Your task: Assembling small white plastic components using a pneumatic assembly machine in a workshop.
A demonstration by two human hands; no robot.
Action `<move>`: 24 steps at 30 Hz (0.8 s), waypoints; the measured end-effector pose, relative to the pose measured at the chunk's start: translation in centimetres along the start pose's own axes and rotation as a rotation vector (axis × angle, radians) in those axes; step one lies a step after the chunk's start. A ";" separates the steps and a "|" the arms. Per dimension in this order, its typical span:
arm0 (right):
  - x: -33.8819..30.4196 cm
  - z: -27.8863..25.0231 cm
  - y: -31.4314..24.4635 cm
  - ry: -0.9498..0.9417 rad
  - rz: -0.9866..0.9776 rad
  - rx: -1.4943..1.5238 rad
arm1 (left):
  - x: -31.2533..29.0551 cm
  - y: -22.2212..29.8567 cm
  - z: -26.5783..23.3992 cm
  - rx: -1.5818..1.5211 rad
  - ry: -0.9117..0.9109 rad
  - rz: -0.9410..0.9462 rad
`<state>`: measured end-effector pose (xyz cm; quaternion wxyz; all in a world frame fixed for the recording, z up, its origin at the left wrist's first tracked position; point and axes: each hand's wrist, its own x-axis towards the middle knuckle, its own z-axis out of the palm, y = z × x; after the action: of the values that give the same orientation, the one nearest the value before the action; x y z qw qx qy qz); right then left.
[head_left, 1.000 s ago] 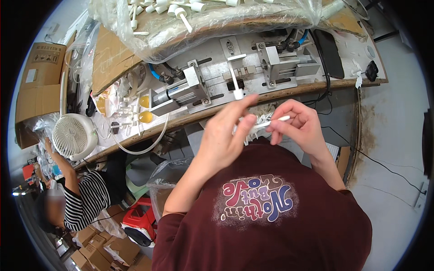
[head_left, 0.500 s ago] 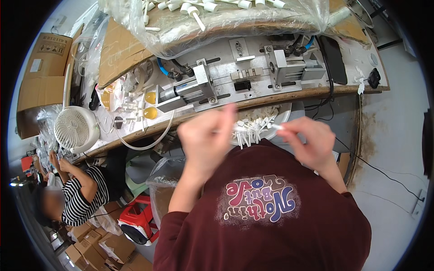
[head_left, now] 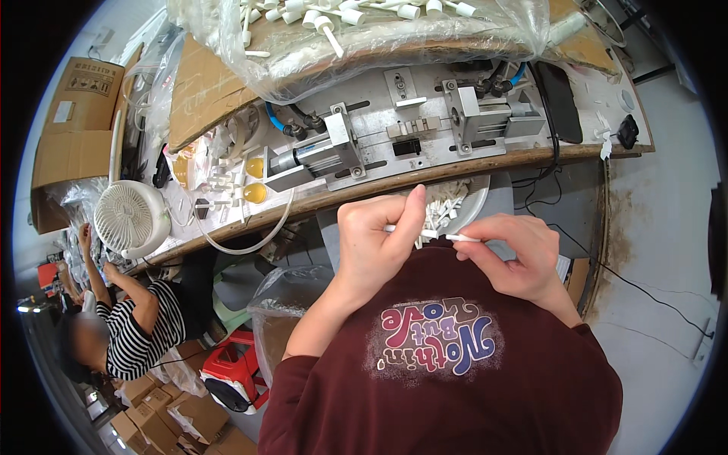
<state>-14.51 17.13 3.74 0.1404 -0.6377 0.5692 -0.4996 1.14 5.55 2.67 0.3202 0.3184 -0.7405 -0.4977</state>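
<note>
My left hand (head_left: 375, 246) is closed, with a thin white plastic stick (head_left: 390, 227) showing by its thumb. Between finger and thumb, my right hand (head_left: 523, 254) pinches a small white plastic piece (head_left: 462, 238), its end pointing toward the left hand. A short white cylinder (head_left: 428, 234) shows between the two hands; whether it belongs to the left hand's stick I cannot tell. Just beyond my fingers, a round pale tub (head_left: 480, 199) holds many more small white plastic pieces (head_left: 446, 208), partly covered by my left hand.
A metal clamping fixture (head_left: 409, 155) with two cylinders sits on the bench. Behind it, a plastic-lined cardboard box (head_left: 212, 83) holds white T-shaped parts (head_left: 324, 23). A white fan (head_left: 130, 218) and yellow-capped pieces (head_left: 255, 192) lie left; a dark phone (head_left: 559, 102) lies right. A co-worker (head_left: 140, 326) sits at left.
My left hand has moved right and slightly down, closer to the right hand. My right hand has shifted slightly down, still pinching its white piece. The co-worker's arm has risen.
</note>
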 end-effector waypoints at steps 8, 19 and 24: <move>-0.3 0.4 0.0 -0.080 -0.078 -0.151 | -0.1 -0.3 0.5 0.267 0.024 0.283; 6.2 -2.8 4.0 -0.174 0.608 0.599 | 1.7 1.5 -2.6 0.086 -0.152 0.250; 13.2 -3.6 6.0 -0.018 0.189 -0.089 | 1.1 0.5 -2.4 0.193 -0.027 0.299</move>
<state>-22.80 5.22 7.25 0.1638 -0.5912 0.6471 -0.4527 2.30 3.59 4.03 0.3487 0.2272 -0.8282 -0.3753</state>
